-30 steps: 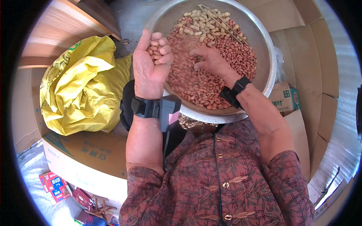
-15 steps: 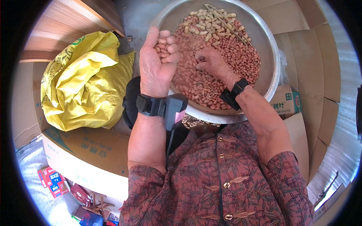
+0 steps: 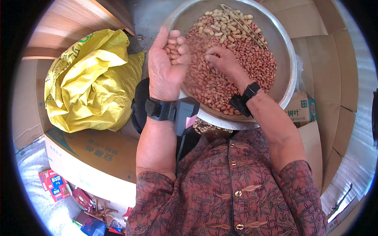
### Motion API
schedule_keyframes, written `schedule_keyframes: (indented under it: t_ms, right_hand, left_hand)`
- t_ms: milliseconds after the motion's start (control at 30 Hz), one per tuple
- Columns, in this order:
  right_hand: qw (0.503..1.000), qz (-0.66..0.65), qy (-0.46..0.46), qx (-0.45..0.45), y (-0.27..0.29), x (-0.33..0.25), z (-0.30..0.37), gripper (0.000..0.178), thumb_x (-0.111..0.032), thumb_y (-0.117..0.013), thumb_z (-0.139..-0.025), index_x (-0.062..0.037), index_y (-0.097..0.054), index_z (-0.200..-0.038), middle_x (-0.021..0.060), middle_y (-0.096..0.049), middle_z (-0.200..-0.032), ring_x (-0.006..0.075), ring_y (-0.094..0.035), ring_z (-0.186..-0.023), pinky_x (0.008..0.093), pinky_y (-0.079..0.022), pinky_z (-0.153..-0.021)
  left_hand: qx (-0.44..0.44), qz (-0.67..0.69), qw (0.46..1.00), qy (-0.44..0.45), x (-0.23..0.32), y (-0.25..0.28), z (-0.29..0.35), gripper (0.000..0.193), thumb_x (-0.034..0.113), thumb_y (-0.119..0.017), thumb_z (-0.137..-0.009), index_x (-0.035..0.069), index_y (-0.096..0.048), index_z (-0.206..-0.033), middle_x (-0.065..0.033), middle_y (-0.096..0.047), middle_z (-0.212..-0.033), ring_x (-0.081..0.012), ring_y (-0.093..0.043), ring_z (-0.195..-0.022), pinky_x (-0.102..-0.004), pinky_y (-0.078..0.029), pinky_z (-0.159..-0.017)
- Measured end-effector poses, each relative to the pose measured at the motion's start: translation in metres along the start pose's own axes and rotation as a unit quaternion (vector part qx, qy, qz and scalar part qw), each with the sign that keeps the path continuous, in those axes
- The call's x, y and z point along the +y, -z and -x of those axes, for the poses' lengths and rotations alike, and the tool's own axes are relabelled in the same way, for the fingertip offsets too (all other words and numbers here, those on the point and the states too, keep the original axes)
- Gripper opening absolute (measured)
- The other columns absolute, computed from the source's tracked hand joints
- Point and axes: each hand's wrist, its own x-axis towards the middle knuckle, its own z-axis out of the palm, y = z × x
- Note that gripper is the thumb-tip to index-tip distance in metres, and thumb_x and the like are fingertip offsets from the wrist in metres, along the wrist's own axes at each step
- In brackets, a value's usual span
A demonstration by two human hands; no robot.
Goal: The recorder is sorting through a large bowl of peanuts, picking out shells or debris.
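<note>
A wide metal basin (image 3: 289, 51) holds a thick layer of reddish shelled peanuts (image 3: 258, 70). Towards its far side lies a heap of unshelled peanuts (image 3: 230, 23) in tan pods, with thin dry stalks (image 3: 248, 28) across them. My left hand (image 3: 167, 70) is palm up at the basin's left rim, its fingers curled round a small handful of shelled peanuts (image 3: 172, 51). Over the middle of the peanuts hovers my right hand (image 3: 226, 63), thumb and fingertips drawn together. Whatever may be between those fingertips is too small to make out.
A crumpled yellow bag (image 3: 92, 82) stands left of the basin, beside a wooden furniture panel (image 3: 71, 29). Cardboard (image 3: 330, 67) lines the right side, with a printed carton (image 3: 299, 108) close to the basin. Nearer on the left are a cardboard box (image 3: 94, 151) and small red packages (image 3: 55, 185).
The whole view has shifted slightly, so the basin appears a little further right and lower. Both hands keep nearly the same pose, the left still holding its peanuts.
</note>
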Motion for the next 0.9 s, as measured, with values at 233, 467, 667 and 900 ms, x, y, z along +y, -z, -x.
schedule_keyframes:
  t_ms: [233,467,667,900]
  right_hand:
    - [0.997,0.077,0.02,-0.017,-0.013,-0.004,0.002,0.014,-0.009,-0.062,-0.077,-0.0046,-0.057,-0.089,0.0031,-0.057,-0.065,0.0093,-0.052,-0.06,0.0233,-0.043,-0.055]
    - [0.988,0.146,0.05,-0.014,-0.014,-0.004,0.001,0.015,-0.007,-0.063,-0.075,-0.004,-0.057,-0.089,0.0035,-0.058,-0.066,0.0093,-0.054,-0.062,0.0231,-0.044,-0.057]
    - [0.986,0.124,0.113,-0.018,-0.008,0.004,-0.002,0.015,-0.007,-0.063,-0.075,-0.0039,-0.06,-0.089,0.0028,-0.058,-0.067,0.0079,-0.053,-0.061,0.0223,-0.042,-0.052]
    - [0.992,-0.126,-0.012,0.022,0.001,0.012,-0.004,0.011,-0.009,-0.059,-0.078,-0.0034,-0.062,-0.087,0.0004,-0.053,-0.062,0.0065,-0.047,-0.052,0.0202,-0.037,-0.046]
  left_hand:
    - [0.017,-0.017,1.0,-0.011,0.0,-0.002,-0.001,0.027,0.027,-0.049,-0.088,0.003,-0.052,-0.077,-0.0048,-0.048,-0.067,-0.0102,-0.043,-0.052,-0.0172,-0.033,-0.037]
    - [0.027,-0.019,0.999,-0.012,-0.001,-0.001,0.0,0.026,0.027,-0.05,-0.088,0.003,-0.053,-0.077,-0.0049,-0.048,-0.067,-0.0101,-0.043,-0.052,-0.0168,-0.032,-0.037]
    - [0.021,-0.026,0.999,-0.011,-0.002,-0.001,-0.001,0.025,0.026,-0.049,-0.088,0.004,-0.052,-0.076,-0.0049,-0.048,-0.067,-0.01,-0.043,-0.052,-0.0172,-0.033,-0.038]
    - [0.029,-0.027,0.999,-0.016,-0.001,-0.004,0.001,0.025,0.026,-0.05,-0.088,0.004,-0.051,-0.076,-0.004,-0.047,-0.066,-0.0097,-0.043,-0.052,-0.0175,-0.033,-0.038]
